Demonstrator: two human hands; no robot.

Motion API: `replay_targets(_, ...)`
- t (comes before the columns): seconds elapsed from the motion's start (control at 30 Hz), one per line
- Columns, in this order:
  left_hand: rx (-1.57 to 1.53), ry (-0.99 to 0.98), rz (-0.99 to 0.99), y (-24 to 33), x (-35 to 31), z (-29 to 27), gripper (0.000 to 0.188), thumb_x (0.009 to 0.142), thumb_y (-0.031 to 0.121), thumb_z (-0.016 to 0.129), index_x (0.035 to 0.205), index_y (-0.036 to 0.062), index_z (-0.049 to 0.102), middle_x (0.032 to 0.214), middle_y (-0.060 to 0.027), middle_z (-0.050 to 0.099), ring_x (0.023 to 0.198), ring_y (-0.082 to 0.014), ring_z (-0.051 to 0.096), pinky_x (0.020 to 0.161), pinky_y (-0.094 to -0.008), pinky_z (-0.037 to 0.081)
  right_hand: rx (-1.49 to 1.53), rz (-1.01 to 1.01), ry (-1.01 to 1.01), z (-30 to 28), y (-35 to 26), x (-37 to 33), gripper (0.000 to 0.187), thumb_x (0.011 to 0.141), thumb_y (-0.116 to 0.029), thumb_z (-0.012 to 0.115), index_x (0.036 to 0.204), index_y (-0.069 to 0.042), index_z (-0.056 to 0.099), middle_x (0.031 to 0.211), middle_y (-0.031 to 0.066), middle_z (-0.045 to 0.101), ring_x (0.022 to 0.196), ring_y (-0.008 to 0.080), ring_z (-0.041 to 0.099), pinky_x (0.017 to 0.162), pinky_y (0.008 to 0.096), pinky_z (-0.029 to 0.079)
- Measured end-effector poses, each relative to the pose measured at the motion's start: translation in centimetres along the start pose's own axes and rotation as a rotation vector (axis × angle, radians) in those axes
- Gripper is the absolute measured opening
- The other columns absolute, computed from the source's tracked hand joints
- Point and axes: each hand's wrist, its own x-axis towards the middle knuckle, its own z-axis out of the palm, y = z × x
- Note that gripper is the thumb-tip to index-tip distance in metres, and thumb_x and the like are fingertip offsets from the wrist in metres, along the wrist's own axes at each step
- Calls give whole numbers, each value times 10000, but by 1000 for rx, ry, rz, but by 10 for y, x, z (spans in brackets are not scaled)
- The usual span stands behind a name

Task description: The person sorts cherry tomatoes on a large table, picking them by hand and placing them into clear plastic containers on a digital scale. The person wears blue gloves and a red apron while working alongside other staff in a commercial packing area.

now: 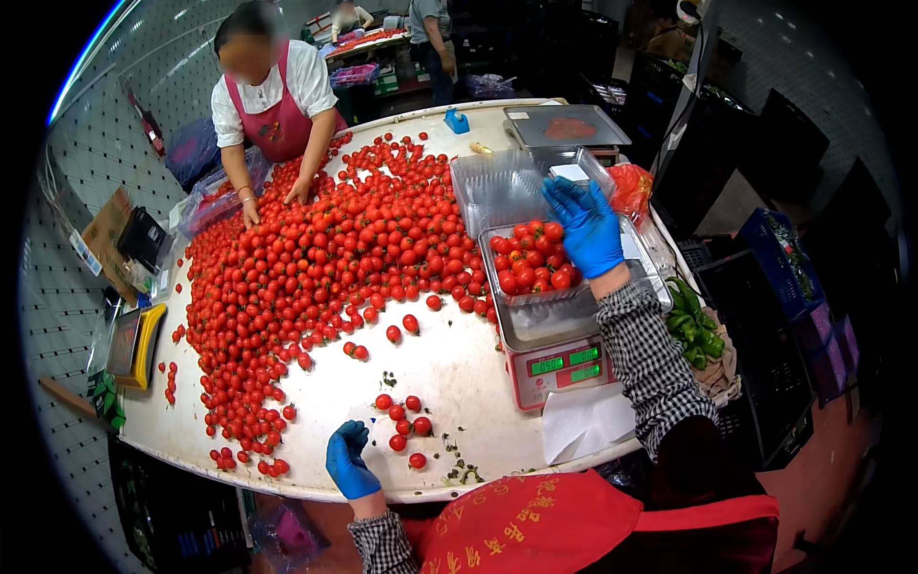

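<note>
My right hand (585,228), in a blue glove, has its fingers stretched out and slightly apart. It is over the right side of a clear plastic box (535,295) filled with cherry tomatoes (529,256). The box sits on the steel pan of a red and white scale (559,373) with a lit green display. Nearer the table's front edge, my left hand (351,461), also gloved in blue, is loosely curled with no object visible in it. A few loose tomatoes (399,413) lie to its right. Both forearms wear checked sleeves.
A large heap of tomatoes (354,234) covers much of the white table (335,402). Across it, a person in a pink apron (277,105) has both hands at the heap. Empty clear boxes (492,187), a second scale (566,126), green peppers (693,325) and white paper (585,421) are nearby.
</note>
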Motion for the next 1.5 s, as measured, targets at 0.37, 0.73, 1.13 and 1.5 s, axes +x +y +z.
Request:
replay_targets(0.37,777,-174,141,-4,-9,-37,732,807,49,778,1472,65,471,1172,-103,605,967,-220,585,880,-342,507,-556,131,-284,78,37,-125,307,1047,-177,516,1256,-3,660,1219,135,701,1156,225,660,1042,365,499)
replay_targets(0.73,1312,-476,209,6,-8,11,802,766,292,830,1466,131,474,1311,-195,539,1090,-351,610,900,-429,533,-1671,41,-1029,82,205,-217,693,819,-279,786,1422,-94,497,1455,175,487,1204,359,559,1006,428,493)
replay_targets(1.13,1427,-407,130,-27,17,56,544,841,185,693,1361,195,536,1249,-169,530,1098,-353,600,842,-427,550,-1751,29,-954,79,237,-219,303,773,-159,737,1054,-79,655,1123,128,594,996,339,582,840,412,533)
replay_targets(1.5,-710,-133,-423,-31,36,-17,372,998,272,543,1341,130,565,1028,-100,663,694,-162,575,505,-274,444,-127,809,-166,50,206,-186,400,960,-246,570,1318,-68,562,1295,101,592,1025,190,633,847,314,533)
